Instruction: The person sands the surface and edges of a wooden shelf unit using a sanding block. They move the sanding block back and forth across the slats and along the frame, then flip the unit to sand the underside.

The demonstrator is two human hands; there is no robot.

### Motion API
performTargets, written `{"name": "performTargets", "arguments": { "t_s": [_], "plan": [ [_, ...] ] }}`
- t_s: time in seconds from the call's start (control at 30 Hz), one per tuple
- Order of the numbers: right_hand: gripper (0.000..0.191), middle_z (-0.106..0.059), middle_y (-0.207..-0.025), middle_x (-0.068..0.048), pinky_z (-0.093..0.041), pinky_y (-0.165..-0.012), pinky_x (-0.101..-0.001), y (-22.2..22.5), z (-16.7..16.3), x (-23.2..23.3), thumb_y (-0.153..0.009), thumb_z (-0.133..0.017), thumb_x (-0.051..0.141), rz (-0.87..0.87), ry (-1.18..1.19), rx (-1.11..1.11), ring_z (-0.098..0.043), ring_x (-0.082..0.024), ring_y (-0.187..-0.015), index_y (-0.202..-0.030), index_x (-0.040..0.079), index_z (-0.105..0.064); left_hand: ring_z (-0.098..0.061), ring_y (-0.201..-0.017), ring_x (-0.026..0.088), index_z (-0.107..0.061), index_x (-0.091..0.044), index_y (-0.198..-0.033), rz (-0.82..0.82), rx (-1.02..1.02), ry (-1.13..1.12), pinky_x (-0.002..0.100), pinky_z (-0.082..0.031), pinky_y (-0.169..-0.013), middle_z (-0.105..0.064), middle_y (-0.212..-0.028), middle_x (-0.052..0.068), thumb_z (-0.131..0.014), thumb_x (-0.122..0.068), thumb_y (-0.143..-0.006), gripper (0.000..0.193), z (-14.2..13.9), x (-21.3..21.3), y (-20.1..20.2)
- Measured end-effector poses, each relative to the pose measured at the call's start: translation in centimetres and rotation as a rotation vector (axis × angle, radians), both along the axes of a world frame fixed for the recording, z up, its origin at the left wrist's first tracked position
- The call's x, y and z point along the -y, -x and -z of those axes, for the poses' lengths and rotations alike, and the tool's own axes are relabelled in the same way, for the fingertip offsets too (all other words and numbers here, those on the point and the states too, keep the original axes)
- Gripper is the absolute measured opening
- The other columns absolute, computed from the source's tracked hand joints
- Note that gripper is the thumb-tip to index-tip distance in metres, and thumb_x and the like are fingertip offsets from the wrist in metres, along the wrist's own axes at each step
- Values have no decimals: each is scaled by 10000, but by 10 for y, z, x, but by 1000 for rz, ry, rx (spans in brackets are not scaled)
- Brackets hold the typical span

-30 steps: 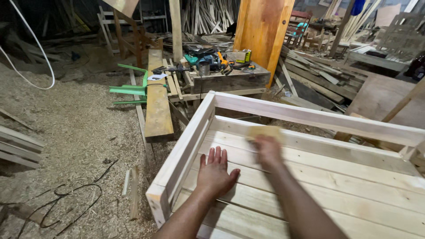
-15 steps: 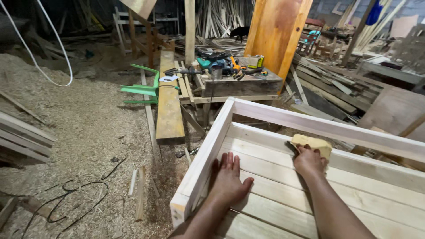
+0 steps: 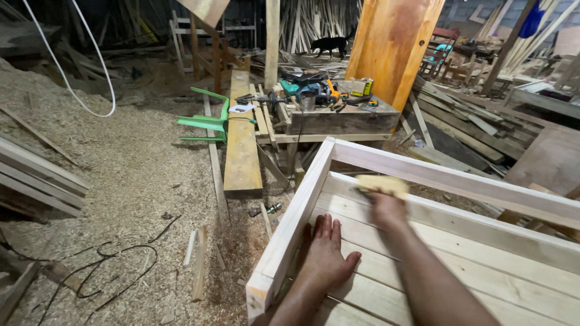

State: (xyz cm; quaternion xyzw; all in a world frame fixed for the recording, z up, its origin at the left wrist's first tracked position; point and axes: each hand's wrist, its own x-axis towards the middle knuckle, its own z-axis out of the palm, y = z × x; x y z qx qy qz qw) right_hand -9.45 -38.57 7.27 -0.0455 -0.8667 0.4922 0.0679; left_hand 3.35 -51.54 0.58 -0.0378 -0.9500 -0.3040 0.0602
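Lying across the sawdust-covered floor (image 3: 109, 175) are a long plank (image 3: 241, 136), a tipped green plastic chair (image 3: 208, 118) and loose black cable (image 3: 115, 265), while a low bench (image 3: 341, 118) beyond carries power tools and a can. A tall orange board (image 3: 396, 48) stands behind it, and a dark dog (image 3: 329, 43) walks in the far background. Nearer, a pale wooden frame (image 3: 290, 223) with slatted boards fills the lower right. The left hand (image 3: 323, 256) rests flat with fingers spread on a slat, just inside the frame's side rail. The right hand (image 3: 386, 208), blurred, grips a yellowish sanding block (image 3: 382, 184) pressed where the slats meet the far rail. The frame's wood looks raw, light and unfinished.
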Motion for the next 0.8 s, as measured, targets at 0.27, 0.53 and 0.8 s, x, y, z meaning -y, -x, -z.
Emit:
{"name": "performTargets", "arguments": {
  "t_s": [0.27,0.53,0.8],
  "plan": [
    [387,-619,-1386,-59,-444,-1101,-486,1,-8,-4,-1045,-568,376,64,-367,146,-577,-262,-1287,-1403,229,-577,-6,-1581,370,2,21,-1609,16,162,37,395,-75,-1271,90,-1705,239,-504,-539,-973,988,-5,1,-1],
    [370,-568,-1425,-123,-389,-1087,-585,-9,11,74,-963,-582,262,-353,-281,-324,-505,-395,-1339,-1311,201,-690,42,-1593,344,31,59,-1589,32,131,90,394,-49,-1272,104,-1686,258,-456,-592,-1007,1000,-2,0,4],
    [389,-605,-1407,-38,-416,-1114,-438,-7,-12,-64,-1037,-503,352,83,-786,128,-567,-256,-1291,-1414,301,-585,12,-1577,373,-29,55,-1594,16,73,73,385,-65,-1266,94,-1688,271,-499,-555,-969,992,-10,0,-7]
  ]
}}
